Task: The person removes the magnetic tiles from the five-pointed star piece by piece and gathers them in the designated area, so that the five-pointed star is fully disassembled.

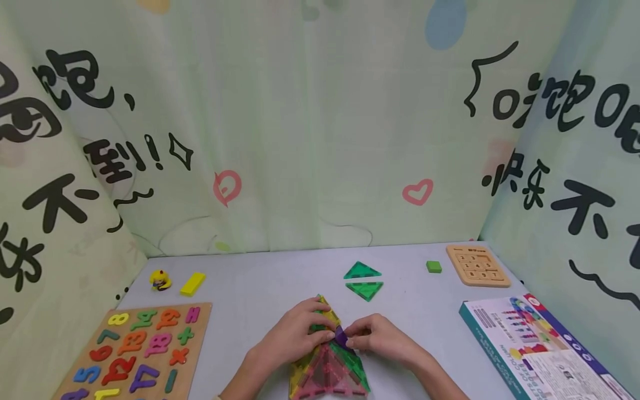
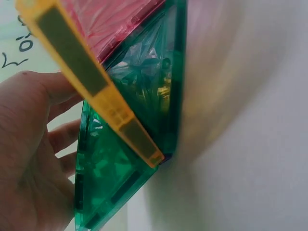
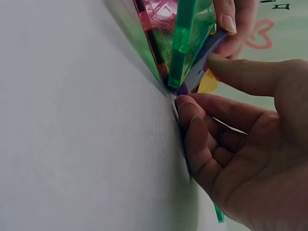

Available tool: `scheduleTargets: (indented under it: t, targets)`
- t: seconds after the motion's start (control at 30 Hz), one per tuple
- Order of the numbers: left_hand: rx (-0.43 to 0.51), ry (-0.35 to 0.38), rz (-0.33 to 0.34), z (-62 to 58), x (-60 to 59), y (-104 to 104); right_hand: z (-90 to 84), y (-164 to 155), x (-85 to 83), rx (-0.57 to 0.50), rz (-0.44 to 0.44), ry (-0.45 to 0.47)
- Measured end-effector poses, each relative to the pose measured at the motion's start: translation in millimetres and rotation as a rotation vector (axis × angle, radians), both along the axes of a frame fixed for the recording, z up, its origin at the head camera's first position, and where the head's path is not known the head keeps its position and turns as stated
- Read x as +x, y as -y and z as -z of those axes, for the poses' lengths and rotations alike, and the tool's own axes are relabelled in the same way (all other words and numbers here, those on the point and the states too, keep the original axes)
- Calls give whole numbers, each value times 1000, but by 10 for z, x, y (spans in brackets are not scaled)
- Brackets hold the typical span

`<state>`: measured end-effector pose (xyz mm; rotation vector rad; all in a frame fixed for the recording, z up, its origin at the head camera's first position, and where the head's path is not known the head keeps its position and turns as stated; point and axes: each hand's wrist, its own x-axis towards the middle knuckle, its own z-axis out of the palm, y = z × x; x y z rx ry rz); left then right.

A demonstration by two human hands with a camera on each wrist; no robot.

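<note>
A build of translucent magnetic tiles stands on the table in the head view, with a pink triangle (image 1: 327,369) in front, a green one (image 1: 354,364) at its right and yellow tiles (image 1: 300,371) at its left. My left hand (image 1: 295,333) holds its far part, thumb pointing toward a small purple tile (image 1: 340,336). In the left wrist view, the fingers pass behind a green triangle tile (image 2: 108,178). My right hand (image 1: 380,338) pinches the purple tile at the build's right side. The right wrist view shows thumb and fingertips at that purple tile (image 3: 204,53), low against the table.
Beyond the hands lie two green triangle tiles (image 1: 364,290). A number puzzle board (image 1: 197,328) is at left, with a yellow block (image 1: 193,284) and small toy figure (image 1: 160,280) behind it. A printed box (image 1: 540,344), wooden board (image 1: 477,266) and green block (image 1: 434,266) lie right.
</note>
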<state>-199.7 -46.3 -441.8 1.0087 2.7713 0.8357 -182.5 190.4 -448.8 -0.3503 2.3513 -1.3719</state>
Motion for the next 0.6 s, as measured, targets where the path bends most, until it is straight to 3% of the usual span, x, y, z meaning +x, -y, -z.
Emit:
scheduleTargets:
  t: [0.13,0.3,0.5,0.6]
  targets:
    - [-1,-30,-35,17,17,-30,-7,37,14,24,-3,-41]
    - [-6,-61,-72,40,36,-58,-7,90,40,43,-3,-177]
    - [9,-59,-60,55,26,-55,-27,117,66,92,22,-275]
    - [4,-69,-52,46,16,-43,-44,131,62,168,56,-344]
